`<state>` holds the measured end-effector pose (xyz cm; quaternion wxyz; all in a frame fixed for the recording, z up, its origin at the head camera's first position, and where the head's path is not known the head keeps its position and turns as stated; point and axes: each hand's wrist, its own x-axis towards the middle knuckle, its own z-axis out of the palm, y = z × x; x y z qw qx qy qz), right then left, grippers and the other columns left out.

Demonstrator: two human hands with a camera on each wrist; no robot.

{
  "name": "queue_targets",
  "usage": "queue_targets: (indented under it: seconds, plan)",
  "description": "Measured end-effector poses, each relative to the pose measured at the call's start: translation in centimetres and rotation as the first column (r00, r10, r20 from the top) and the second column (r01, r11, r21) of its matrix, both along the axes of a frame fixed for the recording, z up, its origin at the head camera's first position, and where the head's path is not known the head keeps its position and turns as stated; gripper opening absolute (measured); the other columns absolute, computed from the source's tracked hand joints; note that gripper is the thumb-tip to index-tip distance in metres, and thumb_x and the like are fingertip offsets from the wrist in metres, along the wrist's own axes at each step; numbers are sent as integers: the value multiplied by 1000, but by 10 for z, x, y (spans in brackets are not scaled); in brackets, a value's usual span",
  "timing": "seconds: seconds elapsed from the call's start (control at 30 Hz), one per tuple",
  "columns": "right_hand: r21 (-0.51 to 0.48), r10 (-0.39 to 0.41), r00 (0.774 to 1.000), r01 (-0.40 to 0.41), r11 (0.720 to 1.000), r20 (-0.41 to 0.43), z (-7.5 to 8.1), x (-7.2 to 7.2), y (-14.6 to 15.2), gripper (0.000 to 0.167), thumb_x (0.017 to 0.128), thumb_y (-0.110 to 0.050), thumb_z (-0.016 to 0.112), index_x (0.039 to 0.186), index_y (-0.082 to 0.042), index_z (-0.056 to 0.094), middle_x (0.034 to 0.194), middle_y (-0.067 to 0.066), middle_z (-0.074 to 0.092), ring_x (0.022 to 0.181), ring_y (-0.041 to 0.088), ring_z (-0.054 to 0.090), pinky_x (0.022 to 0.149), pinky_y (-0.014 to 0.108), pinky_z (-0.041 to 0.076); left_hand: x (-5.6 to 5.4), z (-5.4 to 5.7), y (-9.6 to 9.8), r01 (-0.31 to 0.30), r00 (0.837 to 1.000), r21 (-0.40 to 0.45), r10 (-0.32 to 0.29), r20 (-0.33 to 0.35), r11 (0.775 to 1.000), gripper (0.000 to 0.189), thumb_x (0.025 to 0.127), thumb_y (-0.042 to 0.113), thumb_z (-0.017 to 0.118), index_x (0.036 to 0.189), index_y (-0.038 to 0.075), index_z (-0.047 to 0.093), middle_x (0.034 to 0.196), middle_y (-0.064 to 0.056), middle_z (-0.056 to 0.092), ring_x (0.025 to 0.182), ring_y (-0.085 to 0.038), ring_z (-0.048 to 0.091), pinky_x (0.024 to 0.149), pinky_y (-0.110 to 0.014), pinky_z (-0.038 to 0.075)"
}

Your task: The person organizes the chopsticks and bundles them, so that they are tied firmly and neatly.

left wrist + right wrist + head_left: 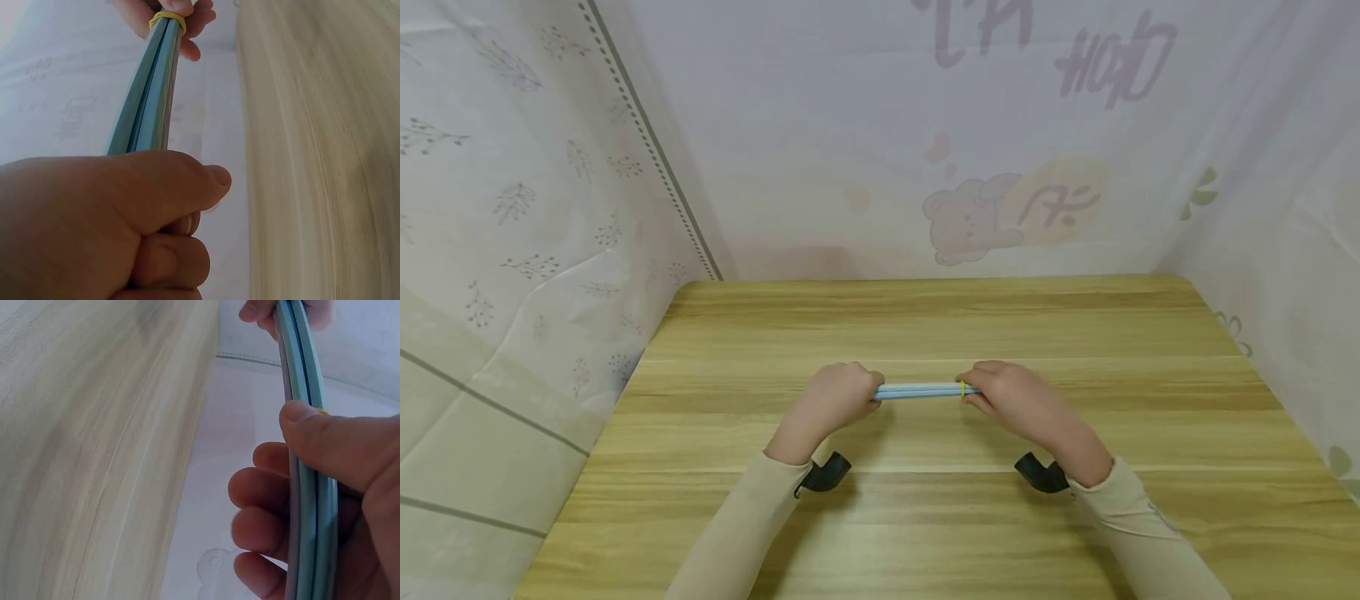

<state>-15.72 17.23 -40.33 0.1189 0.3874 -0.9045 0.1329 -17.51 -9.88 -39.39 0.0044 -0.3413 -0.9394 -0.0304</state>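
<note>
We see a bundle of pale-blue sticks (pixel 919 391) just below the head view's centre. The left hand (pixel 841 394) grips it; the right hand (pixel 1018 400) pinches it at the yellow rubber band (pixel 962 389).

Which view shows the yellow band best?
The left wrist view: there the yellow band is largest, visibly looped around the light blue sticks, though fingers overlap part of it. The head view shows it as a tiny strip beside the right hand; the right wrist view shows only a sliver behind that hand's thumb.
</note>
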Motion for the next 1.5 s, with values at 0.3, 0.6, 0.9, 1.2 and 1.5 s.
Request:
queue_targets:
  seconds: [0.3, 0.6, 0.9, 1.2, 1.5]
  plan:
    - [28, -34, 999, 33, 999, 16, 0, 2, -5, 39, 84, -21, 72, 119, -6, 65, 86, 0, 64, 66, 5, 55, 64, 23, 49, 1, 0, 2, -4, 1000, -8, 4, 25, 1000, 19, 87, 13, 66, 71, 13, 56, 58, 5, 44, 51, -6, 30, 47, -21, 29]
    - [55, -67, 991, 73, 996, -113, -6, 3, -8, 53, 83, -36, 71, 133, -23, 57, 65, -6, 53, 53, 3, 47, 52, 20, 43, 2, 0, 4, 0, 1000, -21, 0, 22, 1000, 16, 87, 14, 67, 73, 12, 59, 59, 5, 48, 51, -6, 32, 47, -21, 32]
    - [63, -70, 975, 85, 994, -209, -14, -1, -14, 60, 80, -43, 71, 135, -27, 54, 54, -7, 47, 47, 7, 46, 48, 24, 42, 2, -1, 6, -1, 1000, -27, 1, 9, 1000, 16, 86, 14, 68, 73, 12, 59, 59, 5, 48, 51, -6, 33, 47, -22, 34]
    - [61, -75, 980, 88, 994, -182, -17, -2, -17, 63, 77, -43, 74, 133, -20, 57, 58, -4, 54, 49, 8, 50, 48, 22, 43, 4, -4, 4, -9, 1000, -12, 9, 3, 1000, 19, 86, 14, 68, 71, 12, 57, 58, 5, 45, 50, -7, 32, 47, -22, 32]
    - [0, -73, 997, 73, 997, 24, -9, 0, -5, 27, 81, -29, 75, 99, -9, 71, 87, 0, 66, 71, 10, 62, 65, 26, 52, 4, -4, 1, -21, 1000, 1, 21, 20, 1000, 20, 87, 15, 67, 70, 13, 56, 58, 5, 44, 52, -7, 31, 48, -23, 31]
